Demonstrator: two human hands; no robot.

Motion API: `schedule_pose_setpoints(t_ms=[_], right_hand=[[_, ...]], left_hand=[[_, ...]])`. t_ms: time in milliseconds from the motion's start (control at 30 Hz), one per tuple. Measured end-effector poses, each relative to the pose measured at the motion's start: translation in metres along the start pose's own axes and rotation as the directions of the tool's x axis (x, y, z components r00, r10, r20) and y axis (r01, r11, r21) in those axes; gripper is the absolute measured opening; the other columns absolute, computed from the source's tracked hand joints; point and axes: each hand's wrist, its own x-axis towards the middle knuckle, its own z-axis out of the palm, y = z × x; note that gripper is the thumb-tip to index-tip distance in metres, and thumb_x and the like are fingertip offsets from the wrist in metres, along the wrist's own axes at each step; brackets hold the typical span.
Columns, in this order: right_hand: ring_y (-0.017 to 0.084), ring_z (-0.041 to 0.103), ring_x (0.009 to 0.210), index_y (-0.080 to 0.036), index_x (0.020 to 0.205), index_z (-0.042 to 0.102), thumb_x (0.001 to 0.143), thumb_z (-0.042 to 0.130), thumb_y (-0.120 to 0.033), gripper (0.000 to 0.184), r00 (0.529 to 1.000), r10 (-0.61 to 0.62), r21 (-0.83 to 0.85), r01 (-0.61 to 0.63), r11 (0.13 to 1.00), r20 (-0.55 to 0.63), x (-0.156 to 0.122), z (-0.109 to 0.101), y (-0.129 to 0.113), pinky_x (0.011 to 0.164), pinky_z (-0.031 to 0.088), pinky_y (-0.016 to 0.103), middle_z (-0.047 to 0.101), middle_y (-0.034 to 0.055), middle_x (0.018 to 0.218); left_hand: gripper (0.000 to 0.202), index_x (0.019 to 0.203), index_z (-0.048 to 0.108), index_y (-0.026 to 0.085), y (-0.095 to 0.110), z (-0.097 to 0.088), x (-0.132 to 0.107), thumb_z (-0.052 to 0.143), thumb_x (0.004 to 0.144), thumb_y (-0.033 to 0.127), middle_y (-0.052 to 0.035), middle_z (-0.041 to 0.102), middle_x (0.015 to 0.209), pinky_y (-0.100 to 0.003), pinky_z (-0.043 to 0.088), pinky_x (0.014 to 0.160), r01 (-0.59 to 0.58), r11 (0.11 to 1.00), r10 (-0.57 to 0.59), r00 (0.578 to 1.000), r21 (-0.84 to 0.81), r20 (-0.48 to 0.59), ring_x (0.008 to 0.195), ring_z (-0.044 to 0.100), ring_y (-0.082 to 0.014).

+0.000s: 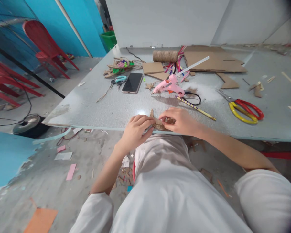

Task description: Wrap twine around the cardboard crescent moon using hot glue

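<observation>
At the table's front edge, both my hands close around a brown star-shaped piece wrapped in twine [159, 124]. My left hand [138, 128] pinches its left side, thumb below and fingers above. My right hand [180, 120] grips the right side with curled fingers, which hide part of the piece. One pointed tip sticks up between the hands. Beyond them rests a pink glue gun [171, 85] with a clear glue stick in its back end. A small brown star [149, 86] lies by its nozzle, and a yellow patterned pencil [196, 108] lies to the right.
Scissors with red and yellow handles [246, 110] lie at the right. A phone [133, 83], small blue-handled cutters [120, 79], a twine spool [165, 56] and cardboard sheets [208, 58] stand or lie farther back. Red chairs [49, 48] are at the left, with paper scraps on the floor.
</observation>
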Motion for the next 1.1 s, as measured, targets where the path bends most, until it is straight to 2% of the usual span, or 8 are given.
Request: schedule_pose_setpoints(t_ms=[167,467,567,700,900,1000,1100], right_hand=[[0.015,0.058,0.073,-0.023,0.091,0.066,0.077,0.057,-0.017,0.017,0.997,-0.023,-0.029,0.025,0.999,0.069,0.003,-0.001,0.000,0.068,0.040,0.024,0.065,0.0007,0.078],[0.013,0.055,0.069,-0.022,0.089,0.068,0.078,0.058,-0.019,0.015,0.993,-0.020,-0.023,0.022,0.999,0.113,0.008,-0.004,-0.006,0.066,0.037,0.023,0.065,0.0011,0.078],[0.014,0.057,0.070,-0.022,0.086,0.068,0.079,0.059,-0.021,0.011,0.992,-0.021,-0.023,0.024,0.999,0.128,0.009,-0.006,-0.007,0.066,0.038,0.024,0.065,0.0012,0.076],[0.014,0.060,0.074,-0.022,0.092,0.067,0.081,0.060,-0.022,0.013,0.991,-0.021,0.019,0.018,1.000,0.136,0.008,-0.011,-0.005,0.068,0.040,0.025,0.069,0.0019,0.086],[0.013,0.059,0.066,-0.023,0.091,0.066,0.080,0.066,-0.027,0.011,0.987,0.075,0.042,-0.082,0.996,0.143,-0.001,-0.014,-0.003,0.063,0.040,0.025,0.067,-0.0011,0.075],[0.014,0.060,0.069,-0.024,0.084,0.068,0.082,0.064,-0.028,0.006,0.993,0.043,0.041,-0.047,0.998,0.108,-0.006,-0.010,-0.001,0.066,0.042,0.026,0.067,0.0000,0.076],[0.016,0.062,0.075,-0.022,0.084,0.070,0.087,0.058,-0.025,0.013,0.997,-0.001,0.070,-0.004,0.998,0.072,-0.008,-0.005,0.001,0.071,0.045,0.028,0.069,0.0031,0.081]], left_hand=[[0.020,0.105,0.062,0.020,0.000,0.000,0.001,0.047,0.094,0.025,-0.0062,0.068,0.109,-0.036,0.043,0.088,0.006,1.000,-0.006,1.000,0.002,0.017,0.102,0.058,-0.0205],[0.019,0.098,0.061,0.019,0.001,-0.002,0.007,0.044,0.094,0.026,-0.0071,0.067,0.106,-0.036,0.043,0.084,0.025,1.000,-0.026,0.998,0.007,0.061,0.099,0.056,-0.0214],[0.017,0.101,0.059,0.019,0.000,-0.004,0.010,0.045,0.094,0.027,-0.0070,0.066,0.104,-0.036,0.044,0.086,0.041,0.999,-0.039,0.994,-0.018,0.100,0.099,0.056,-0.0218],[0.019,0.109,0.055,0.019,-0.002,-0.008,0.013,0.047,0.094,0.027,-0.0069,0.066,0.102,-0.036,0.045,0.086,0.049,0.998,-0.044,0.991,-0.039,0.125,0.100,0.056,-0.0226],[0.020,0.109,0.056,0.018,-0.016,-0.012,0.024,0.043,0.094,0.024,-0.0079,0.066,0.106,-0.037,0.045,0.088,-0.002,0.997,0.017,0.982,-0.081,0.187,0.102,0.059,-0.0226],[0.021,0.109,0.058,0.019,-0.028,-0.013,0.033,0.043,0.094,0.021,-0.0069,0.068,0.106,-0.038,0.044,0.095,-0.052,0.985,0.085,0.975,-0.162,0.207,0.100,0.062,-0.0202],[0.026,0.114,0.057,0.019,-0.034,-0.012,0.037,0.041,0.094,0.018,-0.0079,0.066,0.114,-0.035,0.046,0.095,-0.069,0.965,0.121,0.973,-0.254,0.195,0.106,0.061,-0.0178]])
